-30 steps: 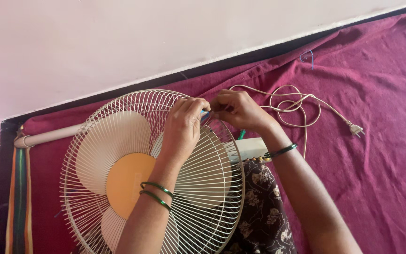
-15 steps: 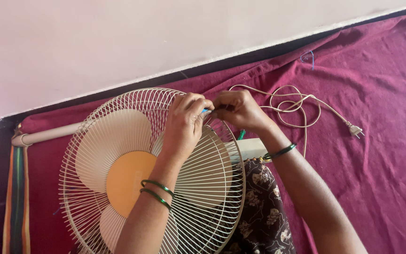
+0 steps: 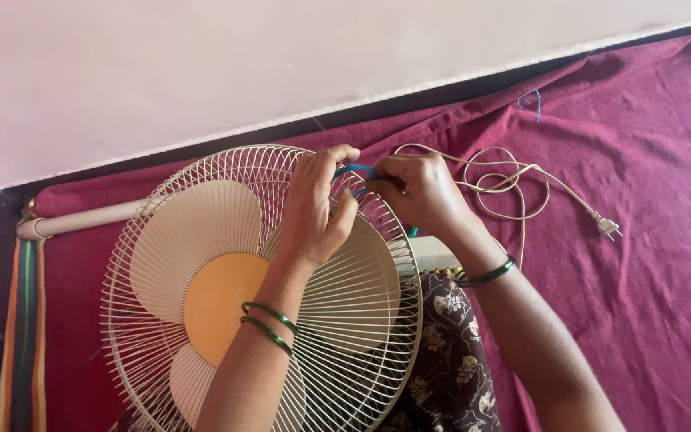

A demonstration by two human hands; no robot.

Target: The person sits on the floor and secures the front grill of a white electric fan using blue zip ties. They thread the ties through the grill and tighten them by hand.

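A cream pedestal fan lies on a maroon cloth, its round wire guard (image 3: 201,200) facing up, with pale blades and an orange hub (image 3: 217,304) behind the wires. My left hand (image 3: 313,212) rests on the guard's upper right rim, fingers pinched on a thin blue strip (image 3: 355,170). My right hand (image 3: 421,192) grips the same blue strip from the right, at the rim. Both wrists wear green bangles.
A cream power cord (image 3: 505,180) lies coiled to the right, ending in a plug (image 3: 608,228). The fan's white pole (image 3: 81,220) runs left. A striped cloth (image 3: 25,336) hangs at the left edge. Patterned dark fabric (image 3: 449,360) lies under my right forearm. A white wall (image 3: 281,64) is behind.
Both hands stay at the guard's top rim; the fingers have shifted slightly on the blue strip. The fan has not moved.
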